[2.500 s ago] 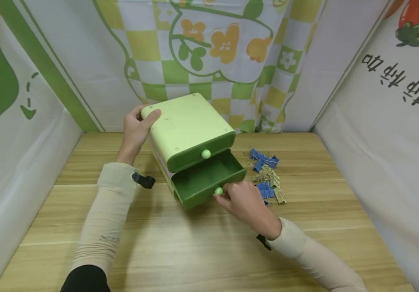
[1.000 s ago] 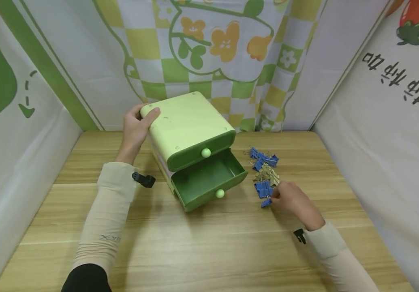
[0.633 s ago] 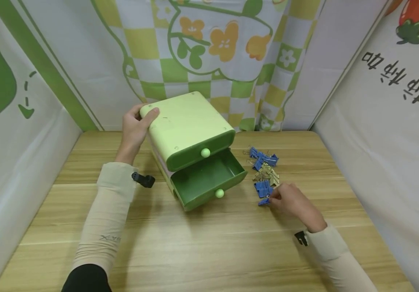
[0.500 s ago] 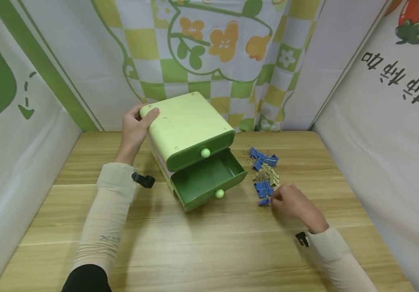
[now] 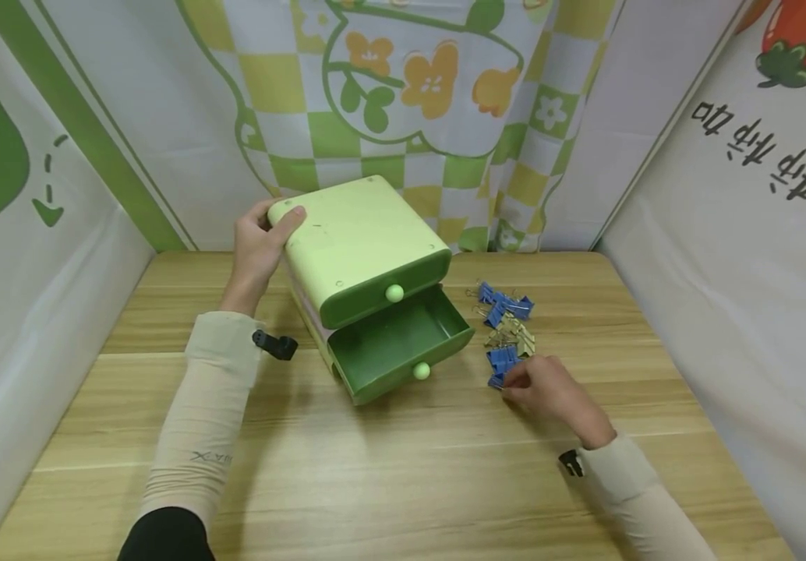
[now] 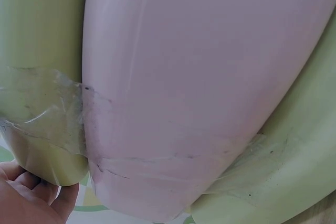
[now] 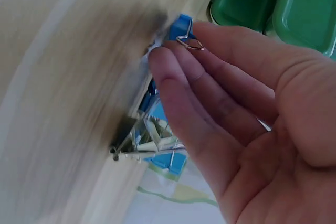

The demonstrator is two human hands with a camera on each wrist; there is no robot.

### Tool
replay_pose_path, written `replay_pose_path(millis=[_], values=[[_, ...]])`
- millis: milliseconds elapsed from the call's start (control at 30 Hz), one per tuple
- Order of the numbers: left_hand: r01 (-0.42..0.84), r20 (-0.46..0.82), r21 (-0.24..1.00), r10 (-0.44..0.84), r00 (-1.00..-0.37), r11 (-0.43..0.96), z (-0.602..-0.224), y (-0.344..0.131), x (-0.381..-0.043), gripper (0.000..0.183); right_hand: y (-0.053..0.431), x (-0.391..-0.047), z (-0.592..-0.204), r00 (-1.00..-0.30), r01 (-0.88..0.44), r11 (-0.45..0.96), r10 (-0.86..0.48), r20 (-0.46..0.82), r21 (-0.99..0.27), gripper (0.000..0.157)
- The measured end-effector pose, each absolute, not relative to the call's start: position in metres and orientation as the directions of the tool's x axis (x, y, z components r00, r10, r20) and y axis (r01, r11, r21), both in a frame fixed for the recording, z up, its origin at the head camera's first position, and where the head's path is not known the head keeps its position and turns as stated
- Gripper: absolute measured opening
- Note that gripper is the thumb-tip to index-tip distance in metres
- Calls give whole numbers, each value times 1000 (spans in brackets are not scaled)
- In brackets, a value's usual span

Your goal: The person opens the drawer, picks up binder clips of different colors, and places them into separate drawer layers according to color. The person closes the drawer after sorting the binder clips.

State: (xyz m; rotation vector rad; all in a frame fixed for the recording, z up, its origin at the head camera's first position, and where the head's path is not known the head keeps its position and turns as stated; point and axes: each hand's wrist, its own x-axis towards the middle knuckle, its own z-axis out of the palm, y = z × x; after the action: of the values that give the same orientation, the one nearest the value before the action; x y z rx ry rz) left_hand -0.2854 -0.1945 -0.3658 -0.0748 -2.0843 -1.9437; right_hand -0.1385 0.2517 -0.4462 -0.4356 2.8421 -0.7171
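A small light-green drawer box (image 5: pixel 368 234) stands on the table, its lower drawer (image 5: pixel 396 343) pulled out and empty, its upper one pushed in. My left hand (image 5: pixel 259 249) grips its back left top corner, thumb on top; the left wrist view shows fingers (image 6: pixel 39 187) curled at that edge, beside the pink side panel (image 6: pixel 189 77). Right of the drawer, my right hand (image 5: pixel 550 393) pinches a blue binder clip (image 7: pixel 181 27) between thumb and fingertips, low over the table. Its wire handle shows across the fingertips in the right wrist view.
Several blue and yellow binder clips lie in a loose row, among them a blue clip (image 5: pixel 503 358) beside my fingers and a yellow clip (image 5: pixel 515 335) behind it. A patterned curtain (image 5: pixel 424 117) hangs behind the wooden table (image 5: pixel 375 483). Clear tape (image 6: pixel 47 108) spans the box's side.
My right hand has let go of the lower drawer's knob, moved right to the binder clips and now shifted slightly left with the nearest blue clip. The left hand has stayed put.
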Motion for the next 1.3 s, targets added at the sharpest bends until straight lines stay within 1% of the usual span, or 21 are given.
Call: replay_pose_path(millis=[133, 333, 433, 533, 600, 667, 767, 867, 1000, 1200, 1300], values=[[232, 246, 968, -163, -956, 96, -367, -195, -285, 56, 249, -141, -450, -940, -238, 816, -330, -87, -527, 5], [225, 241, 968, -165, -956, 108, -367, -196, -285, 56, 254, -146, -452, -937, -167, 751, -323, -135, -639, 9], [219, 234, 970, -160, -959, 108, -367, -196, -284, 57, 258, -149, -451, -924, -83, 654, -333, -188, -752, 14], [211, 224, 972, -153, -962, 99, -366, -196, -284, 58, 261, -153, -448, -901, 37, 531, -348, -258, -846, 21], [210, 222, 973, -150, -963, 92, -366, -196, -284, 58, 262, -155, -445, -889, 115, 472, -344, -303, -874, 25], [213, 224, 973, -149, -963, 88, -366, -196, -284, 58, 261, -157, -440, -882, 164, 445, -334, -333, -880, 29], [218, 229, 972, -149, -962, 88, -366, -197, -284, 57, 260, -161, -431, -879, 198, 427, -321, -352, -882, 35], [213, 224, 973, -147, -963, 87, -366, -198, -284, 57, 260, -166, -420, -880, 197, 398, -331, -341, -896, 38], [200, 212, 975, -147, -966, 95, -366, -198, -284, 58, 262, -175, -402, -892, 167, 367, -339, -298, -915, 39], [195, 209, 975, -143, -967, 104, -365, -197, -284, 59, 264, -188, -370, -920, 114, 392, -305, -246, -913, 38], [196, 209, 975, -142, -967, 102, -365, -197, -284, 59, 261, -194, -354, -922, 104, 423, -298, -246, -900, 39]])
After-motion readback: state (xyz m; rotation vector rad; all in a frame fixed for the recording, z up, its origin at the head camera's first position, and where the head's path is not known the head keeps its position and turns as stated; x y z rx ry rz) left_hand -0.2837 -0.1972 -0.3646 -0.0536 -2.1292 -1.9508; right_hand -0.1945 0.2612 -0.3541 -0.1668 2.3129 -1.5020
